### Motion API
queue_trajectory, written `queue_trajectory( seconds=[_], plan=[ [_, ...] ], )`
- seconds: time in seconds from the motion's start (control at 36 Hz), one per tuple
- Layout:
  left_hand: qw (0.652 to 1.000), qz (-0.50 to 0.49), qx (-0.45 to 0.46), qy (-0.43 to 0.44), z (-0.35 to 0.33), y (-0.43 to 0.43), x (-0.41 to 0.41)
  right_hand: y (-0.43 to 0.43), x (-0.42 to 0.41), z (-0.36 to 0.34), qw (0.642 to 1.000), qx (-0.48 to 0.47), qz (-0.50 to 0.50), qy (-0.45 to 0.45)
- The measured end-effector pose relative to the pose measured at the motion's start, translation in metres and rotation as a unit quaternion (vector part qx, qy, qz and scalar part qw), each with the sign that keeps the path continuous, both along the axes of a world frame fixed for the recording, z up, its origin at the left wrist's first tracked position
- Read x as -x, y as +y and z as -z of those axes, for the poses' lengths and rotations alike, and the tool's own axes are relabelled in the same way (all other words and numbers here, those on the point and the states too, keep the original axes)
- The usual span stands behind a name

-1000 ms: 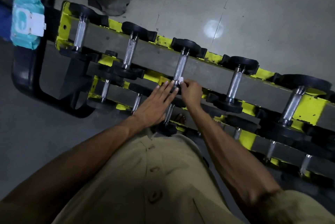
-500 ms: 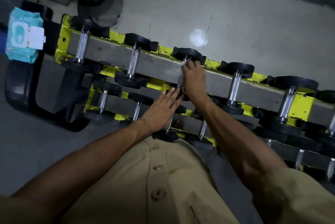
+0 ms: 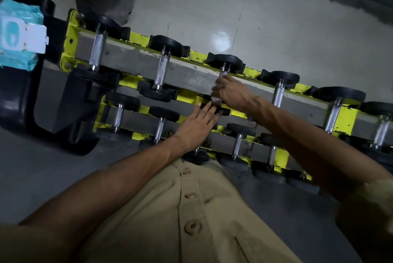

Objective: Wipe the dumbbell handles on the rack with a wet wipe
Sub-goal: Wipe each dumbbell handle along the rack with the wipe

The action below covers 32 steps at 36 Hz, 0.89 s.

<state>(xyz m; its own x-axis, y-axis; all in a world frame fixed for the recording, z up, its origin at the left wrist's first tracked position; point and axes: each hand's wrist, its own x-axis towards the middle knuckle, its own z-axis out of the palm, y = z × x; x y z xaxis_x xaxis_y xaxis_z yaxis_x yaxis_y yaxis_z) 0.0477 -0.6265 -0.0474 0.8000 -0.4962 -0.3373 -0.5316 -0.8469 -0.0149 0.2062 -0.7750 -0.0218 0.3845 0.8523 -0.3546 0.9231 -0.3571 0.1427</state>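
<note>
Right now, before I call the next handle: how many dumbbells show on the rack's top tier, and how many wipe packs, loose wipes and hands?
top-tier dumbbells: 6, the last one cut off by the frame edge
wet wipe pack: 1
wet wipe: 1
hands: 2, left hand and right hand
Total: 10

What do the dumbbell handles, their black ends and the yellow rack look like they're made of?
Handles: bare metal, likely steel; silvery shine and a fine knurled texture.
Ends: matte black, probably rubber or a rubber coat; dull, no glint.
Rack: painted metal, it seems; glossy yellow with chips and scuffs.
The right hand wraps one handle with a wipe.
</note>
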Motion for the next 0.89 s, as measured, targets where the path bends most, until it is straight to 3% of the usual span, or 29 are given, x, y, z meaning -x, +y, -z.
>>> queue_trajectory(
  seconds=[0.11,0.17,0.28,0.42,0.53,0.61,0.67,0.78,0.89],
  plan=[
    [1.0,-0.001,-0.018,0.009,-0.002,-0.003,0.004,-0.002,0.024,-0.01,0.996,-0.057,0.063,0.039],
    [1.0,-0.009,-0.014,0.008,0.001,-0.002,0.007,-0.004,0.042,-0.009,0.978,-0.103,0.159,0.088],
    [1.0,-0.029,0.009,-0.002,0.004,0.003,0.009,-0.007,0.056,-0.004,0.906,-0.197,0.347,0.143],
    [0.999,-0.02,0.023,0.014,0.003,0.005,0.007,-0.009,0.051,0.012,0.819,-0.226,0.501,0.167],
    [0.999,-0.031,0.035,0.021,0.006,0.007,0.008,-0.005,0.046,0.028,0.759,-0.207,0.585,0.196],
    [0.999,-0.026,0.032,0.035,0.003,0.009,0.008,-0.023,0.034,0.09,0.688,-0.229,0.639,0.255],
    [0.999,-0.026,0.03,0.035,0.001,0.01,0.007,-0.02,0.036,0.08,0.662,-0.242,0.65,0.283],
    [0.998,-0.032,0.034,0.034,0.003,0.015,0.009,-0.005,0.055,0.017,0.677,-0.265,0.64,0.249],
    [0.999,-0.024,0.038,0.025,0.003,0.016,0.008,0.006,0.06,0.011,0.762,-0.253,0.572,0.168]
  ],
)
